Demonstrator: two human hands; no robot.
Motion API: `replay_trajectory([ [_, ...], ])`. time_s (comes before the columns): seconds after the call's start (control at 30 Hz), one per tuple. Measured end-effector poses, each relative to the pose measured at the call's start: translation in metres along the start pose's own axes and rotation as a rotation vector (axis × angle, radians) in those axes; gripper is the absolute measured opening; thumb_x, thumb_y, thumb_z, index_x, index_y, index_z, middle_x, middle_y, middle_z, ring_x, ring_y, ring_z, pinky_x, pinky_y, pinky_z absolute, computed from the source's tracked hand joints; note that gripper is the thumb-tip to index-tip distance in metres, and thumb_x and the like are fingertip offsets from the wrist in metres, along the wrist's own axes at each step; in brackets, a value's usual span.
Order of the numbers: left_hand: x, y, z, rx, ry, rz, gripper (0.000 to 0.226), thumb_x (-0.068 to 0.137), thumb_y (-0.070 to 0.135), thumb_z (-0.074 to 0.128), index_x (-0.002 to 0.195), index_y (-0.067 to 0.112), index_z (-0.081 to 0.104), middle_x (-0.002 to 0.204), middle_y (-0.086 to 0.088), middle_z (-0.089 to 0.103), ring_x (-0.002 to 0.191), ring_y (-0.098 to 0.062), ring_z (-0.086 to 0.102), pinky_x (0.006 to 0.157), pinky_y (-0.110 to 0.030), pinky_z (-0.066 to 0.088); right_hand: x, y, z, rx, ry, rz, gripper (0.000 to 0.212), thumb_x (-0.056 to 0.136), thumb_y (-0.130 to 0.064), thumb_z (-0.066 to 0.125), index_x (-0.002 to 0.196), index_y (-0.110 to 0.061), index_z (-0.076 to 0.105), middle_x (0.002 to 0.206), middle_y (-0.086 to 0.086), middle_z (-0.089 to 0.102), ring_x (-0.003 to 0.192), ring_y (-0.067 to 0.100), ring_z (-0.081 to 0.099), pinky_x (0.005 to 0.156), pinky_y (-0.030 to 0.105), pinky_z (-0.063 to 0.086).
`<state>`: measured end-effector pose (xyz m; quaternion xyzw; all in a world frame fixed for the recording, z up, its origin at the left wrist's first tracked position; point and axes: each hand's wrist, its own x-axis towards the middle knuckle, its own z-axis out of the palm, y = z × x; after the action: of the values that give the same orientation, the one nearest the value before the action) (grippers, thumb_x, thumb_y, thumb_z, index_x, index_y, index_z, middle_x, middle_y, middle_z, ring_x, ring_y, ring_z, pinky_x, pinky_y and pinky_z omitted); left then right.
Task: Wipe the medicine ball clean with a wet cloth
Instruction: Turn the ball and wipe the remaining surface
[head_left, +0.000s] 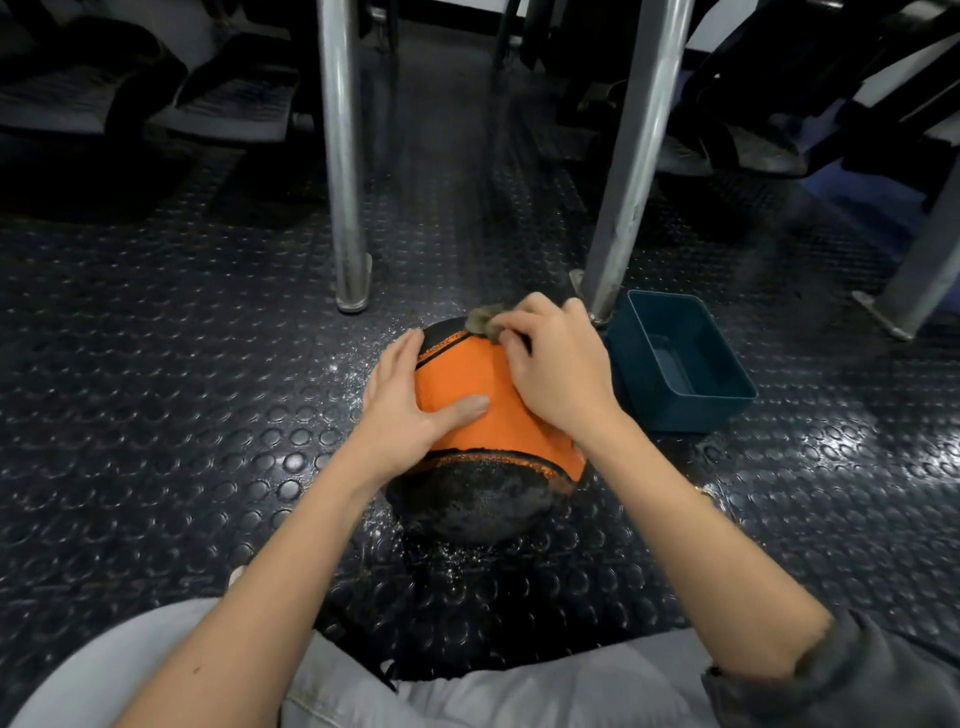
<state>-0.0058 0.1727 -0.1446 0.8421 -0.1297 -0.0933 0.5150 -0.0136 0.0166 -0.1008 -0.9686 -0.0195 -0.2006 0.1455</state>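
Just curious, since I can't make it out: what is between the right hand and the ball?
A small bunched grey-brown cloth, held by the right hand against the medicine ball near its far top; the head view shows it.

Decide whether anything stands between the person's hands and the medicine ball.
Nothing visible blocks either hand. The left hand rests flat on the medicine ball; the right hand holds the cloth against its far top, so only the cloth lies between them.
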Motion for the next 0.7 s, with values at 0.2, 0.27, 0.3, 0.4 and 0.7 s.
replay_trajectory([
  [0.2,-0.001,0.002,0.004,0.022,0.004,0.027,0.132,0.039,0.076,0.05,0.15,0.015,0.013,0.156,0.004,0.01,0.143,-0.015,0.01,0.118,-0.038,0.011,-0.052,-0.005,-0.005,0.018,0.081,-0.292,0.032,0.087,-0.019,0.043,0.094,-0.015,0.073,0.088,0.0,0.064,0.076,0.022,0.046,0.057,0.034,0.046],
  [0.27,-0.004,0.003,0.007,0.061,-0.011,0.065,0.132,0.039,0.076,0.048,0.151,0.016,0.012,0.156,0.005,0.009,0.143,-0.014,0.008,0.118,-0.036,0.009,-0.06,0.001,-0.01,0.011,0.058,-0.322,0.032,0.088,-0.021,0.042,0.095,-0.016,0.073,0.09,-0.002,0.064,0.078,0.017,0.038,0.057,0.033,0.044],
  [0.3,-0.005,0.004,0.007,0.072,-0.02,0.082,0.132,0.039,0.077,0.049,0.151,0.017,0.012,0.156,0.006,0.009,0.143,-0.013,0.007,0.118,-0.035,0.008,-0.059,0.005,-0.013,0.014,0.052,-0.333,0.032,0.088,-0.022,0.042,0.095,-0.017,0.073,0.09,-0.003,0.064,0.078,0.016,0.037,0.059,0.032,0.043],
  [0.4,-0.006,0.007,0.009,0.105,-0.067,0.087,0.125,0.049,0.072,0.062,0.151,0.024,0.008,0.157,0.012,0.003,0.143,-0.01,0.002,0.119,-0.037,0.005,-0.033,0.02,-0.017,0.043,-0.02,-0.255,0.027,0.092,-0.021,0.046,0.1,-0.019,0.072,0.095,-0.002,0.062,0.079,0.017,0.04,0.066,0.037,0.044],
  [0.7,-0.011,0.008,0.011,0.113,-0.127,0.151,0.115,0.066,0.046,0.078,0.15,0.029,0.001,0.155,0.019,-0.009,0.141,-0.001,-0.01,0.116,-0.034,-0.004,0.022,0.049,-0.001,0.198,-0.115,0.161,0.024,0.096,-0.018,0.05,0.11,-0.02,0.069,0.11,-0.002,0.063,0.105,0.02,0.054,0.085,0.028,0.039],
])
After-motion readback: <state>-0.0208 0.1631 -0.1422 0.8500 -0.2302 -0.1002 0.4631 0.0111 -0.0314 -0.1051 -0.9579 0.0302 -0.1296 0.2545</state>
